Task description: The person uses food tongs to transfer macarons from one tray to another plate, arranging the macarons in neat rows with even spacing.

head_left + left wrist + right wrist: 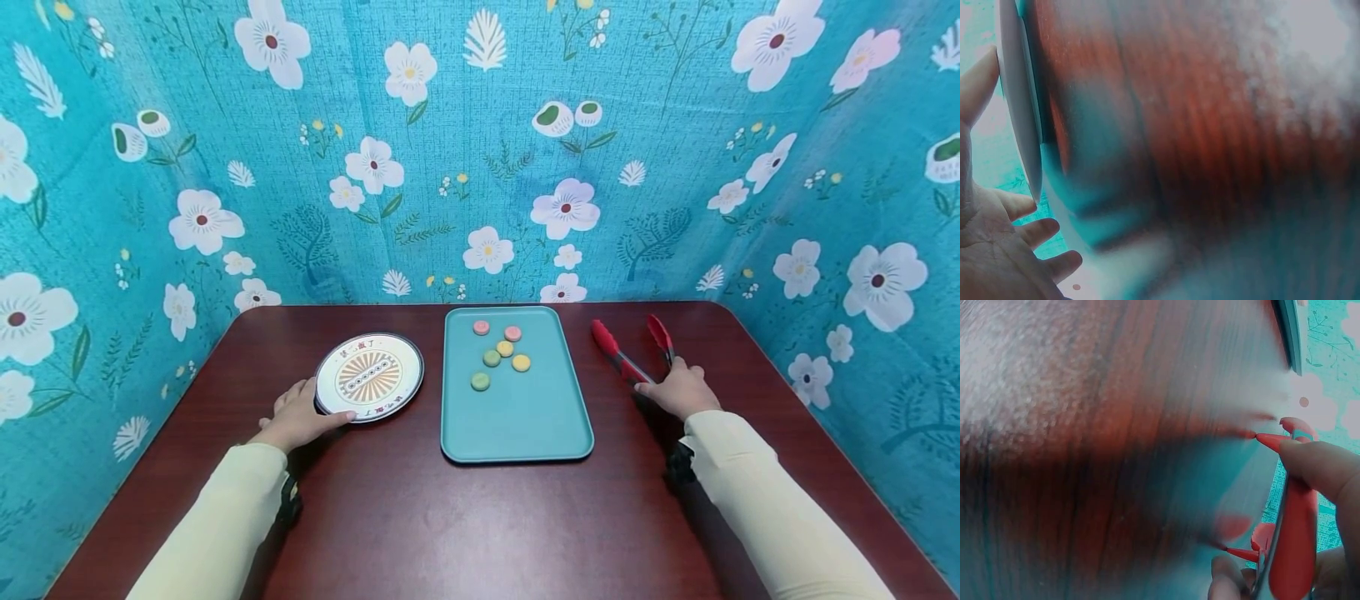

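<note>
At the left, a round white plate (390, 367) with a dark rim and a striped centre pattern lies face up on the table. My left hand (298, 414) touches its near-left rim with thumb and index finger spread apart; in the left wrist view the other fingers stand off the plate's edge (1020, 119). On the right, my right hand (681, 388) grips metal tongs (626, 367) with red tips, spread apart and pointing away from me. The right wrist view shows my thumb on one arm of the tongs (1294, 544) and fingers around the other side.
Between the hands lies a blue-green rectangular tray (517, 429). On its far half sit several small round macaron-like pieces: pink (482, 327), yellow (521, 362) and green (480, 381). The dark brown table (450, 533) ends at a floral blue cloth (465, 167) behind and at both sides.
</note>
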